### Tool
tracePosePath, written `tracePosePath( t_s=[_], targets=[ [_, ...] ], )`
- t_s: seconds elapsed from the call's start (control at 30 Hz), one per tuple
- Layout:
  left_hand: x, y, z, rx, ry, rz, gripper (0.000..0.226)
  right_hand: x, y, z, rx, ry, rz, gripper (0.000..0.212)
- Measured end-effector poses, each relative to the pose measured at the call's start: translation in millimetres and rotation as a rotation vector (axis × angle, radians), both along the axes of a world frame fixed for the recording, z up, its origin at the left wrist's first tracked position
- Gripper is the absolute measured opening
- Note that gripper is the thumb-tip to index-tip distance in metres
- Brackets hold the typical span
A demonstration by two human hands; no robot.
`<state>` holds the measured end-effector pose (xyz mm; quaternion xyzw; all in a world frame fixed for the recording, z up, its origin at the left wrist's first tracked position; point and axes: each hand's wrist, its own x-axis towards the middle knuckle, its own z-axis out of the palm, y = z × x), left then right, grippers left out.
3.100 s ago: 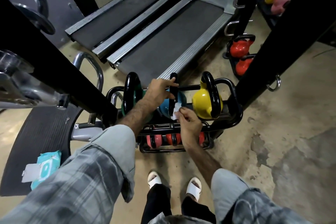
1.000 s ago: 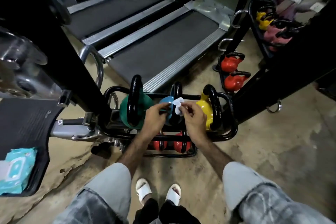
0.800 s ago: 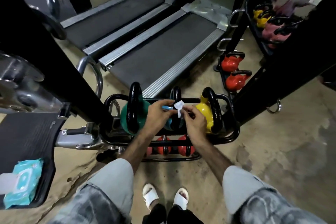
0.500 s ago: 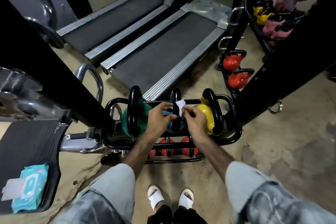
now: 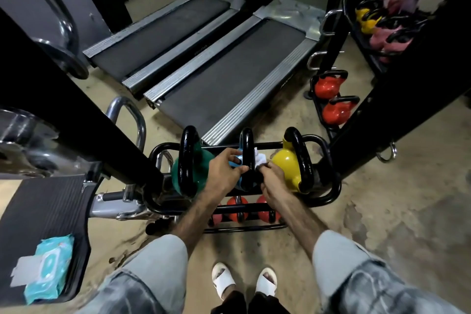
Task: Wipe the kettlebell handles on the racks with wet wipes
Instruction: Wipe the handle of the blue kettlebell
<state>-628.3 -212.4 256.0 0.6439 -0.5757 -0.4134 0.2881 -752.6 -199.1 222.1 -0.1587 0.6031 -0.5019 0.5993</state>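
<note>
A low black rack (image 5: 328,186) holds a green kettlebell (image 5: 196,171), a blue kettlebell (image 5: 238,160) and a yellow kettlebell (image 5: 286,163), each with a black handle. My left hand (image 5: 224,168) grips the lower left side of the blue kettlebell's handle (image 5: 246,145). My right hand (image 5: 271,178) pinches a white wet wipe (image 5: 259,159) against the right side of that handle. Small red kettlebells (image 5: 237,208) sit on the rack's lower tier.
A teal wet wipe pack (image 5: 48,270) lies on a black ribbed platform at lower left. Two treadmills (image 5: 224,79) stand behind the rack. A second rack with red kettlebells (image 5: 331,99) and yellow and pink ones stands at right. Black machine posts flank both sides.
Over the last three seconds my left hand dropped from the top of the blue kettlebell's handle to its lower left side. My right hand has kept the wipe on the handle, shifting slightly.
</note>
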Motion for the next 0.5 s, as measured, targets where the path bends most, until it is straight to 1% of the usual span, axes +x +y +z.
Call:
tracePosePath(
  t_s=[0.07,0.17,0.2,0.23,0.33,0.4,0.47,0.5],
  targets=[
    [1,0,0,-0.005,-0.005,0.000,0.034,0,-12,6,0.012,0.010,-0.027,0.027],
    [0,2,3,-0.019,-0.015,0.000,0.033,6,-31,13,0.009,-0.043,-0.108,0.029],
    [0,3,4,-0.024,-0.026,-0.001,0.033,8,-31,12,0.000,-0.033,-0.118,0.028],
    [0,4,4,-0.023,-0.028,0.002,0.032,8,-27,9,-0.010,0.021,-0.111,0.025],
    [0,7,7,-0.007,-0.012,0.020,0.031,-2,8,4,-0.106,0.395,0.027,0.020],
    [1,9,9,-0.010,-0.010,0.031,0.032,-6,24,12,-0.214,0.609,0.128,0.014],
    [1,12,9,-0.013,-0.004,0.037,0.029,-6,14,21,-0.337,0.818,0.197,0.005],
    [1,13,8,-0.010,-0.010,0.042,0.027,-4,4,25,-0.378,0.898,0.236,0.006]
  ],
)
